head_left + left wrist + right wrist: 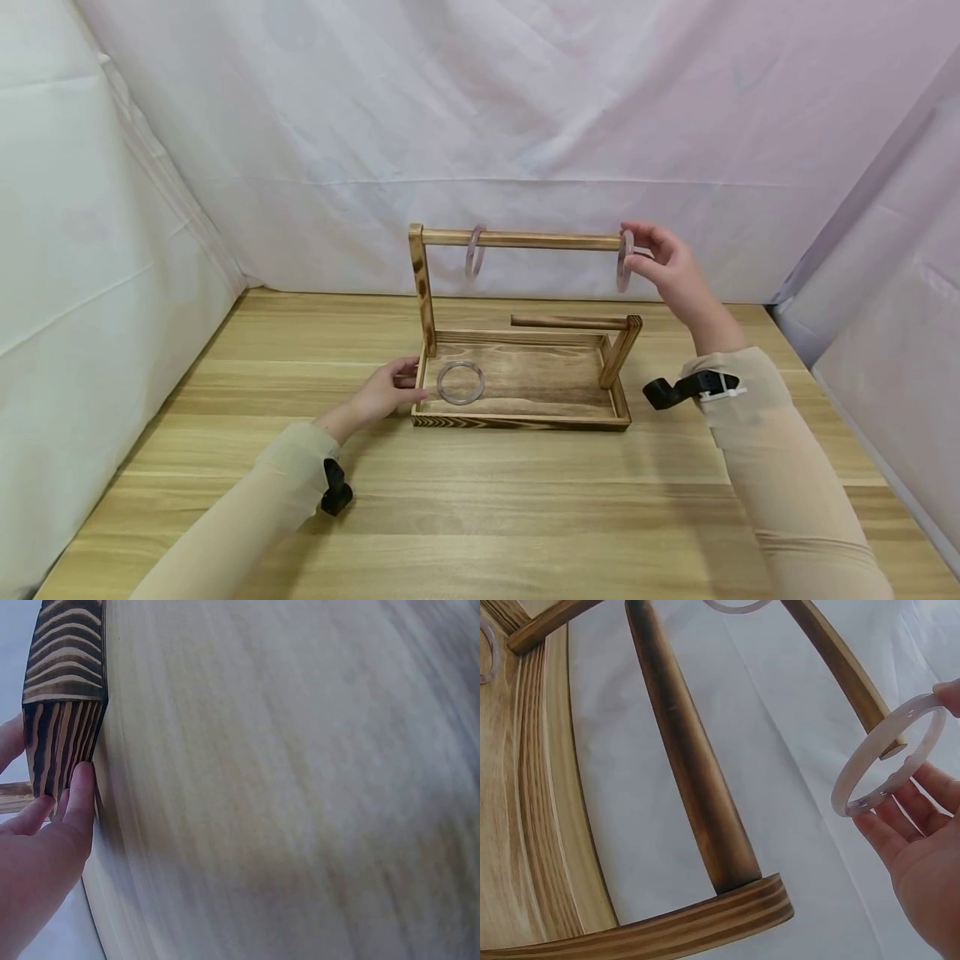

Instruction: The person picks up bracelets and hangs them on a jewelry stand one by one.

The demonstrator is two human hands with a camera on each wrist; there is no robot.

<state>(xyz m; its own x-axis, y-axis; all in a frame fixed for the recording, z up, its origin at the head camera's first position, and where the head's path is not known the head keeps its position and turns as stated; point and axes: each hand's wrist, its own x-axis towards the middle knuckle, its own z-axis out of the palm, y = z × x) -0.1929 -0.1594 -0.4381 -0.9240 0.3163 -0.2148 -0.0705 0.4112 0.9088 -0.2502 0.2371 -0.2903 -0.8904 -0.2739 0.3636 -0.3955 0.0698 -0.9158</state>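
Note:
A wooden bangle stand (525,422) has a tray base, a long upper rod (555,241) and a shorter lower rod (570,322). My right hand (667,262) pinches a pale lilac bangle (870,754) between thumb and fingers, at the upper rod's free right end. In the right wrist view the rod's tip pokes into the bangle's ring. At the left end of the tray, my left hand (384,390) grips the short wall, thumb on one side and fingers on the other. A second lilac bangle (470,253) hangs on the upper rod, left of its middle.
A greyish bangle (442,390) lies flat inside the tray at its left side. The stand rests on a light wood table (480,517). White cloth (337,125) hangs behind and at both sides. The lower rod's post (622,354) rises at the tray's right end.

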